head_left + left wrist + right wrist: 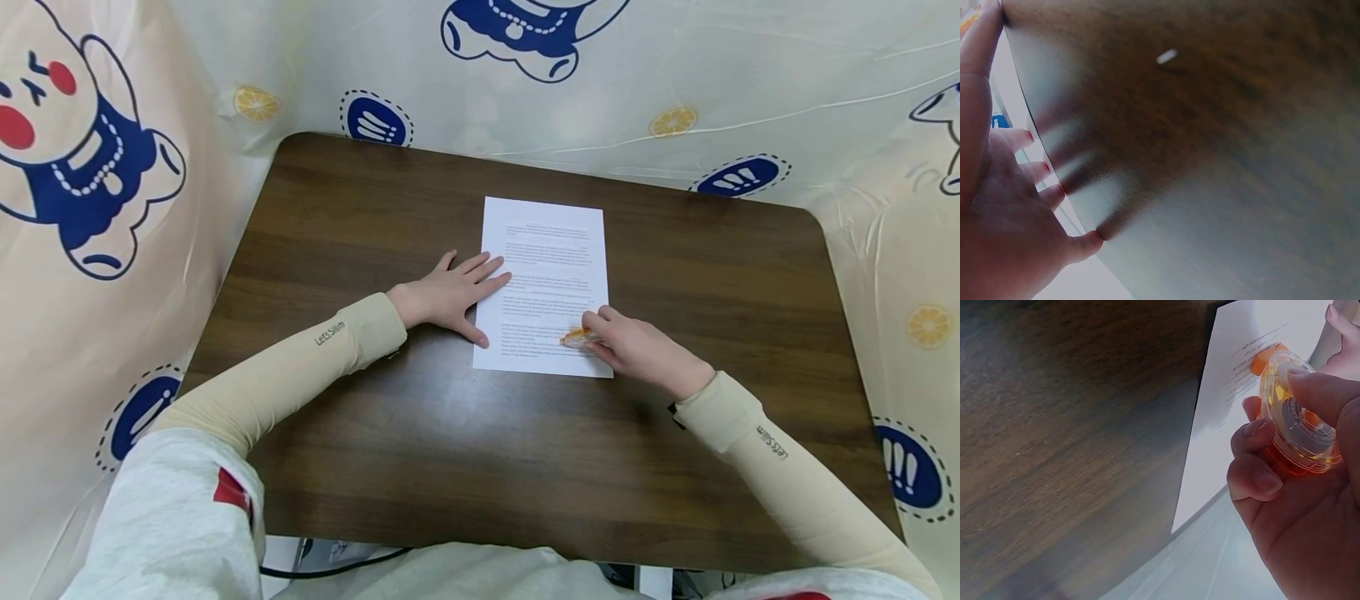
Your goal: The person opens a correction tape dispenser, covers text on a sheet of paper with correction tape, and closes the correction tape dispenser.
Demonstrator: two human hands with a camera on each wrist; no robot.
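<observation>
A printed sheet of paper (546, 290) lies on the dark wooden table. My left hand (448, 297) is spread over its left edge, fingers apart, fingertips and thumb resting on the margin. In the left wrist view the fingers (1054, 195) reach out straight along the table. My right hand (643, 348) grips an orange, see-through correction tape (1300, 419) between thumb and curled fingers. Its orange tip (1264, 359) is down at the lower lines of print, on the right half of the page. From the head, part of the correction tape is hidden by the fingers.
The brown table (465, 467) has rounded far corners. A patterned curtain (525, 108) hangs close along its back and sides. Below the near edge runs a black cable (337, 571).
</observation>
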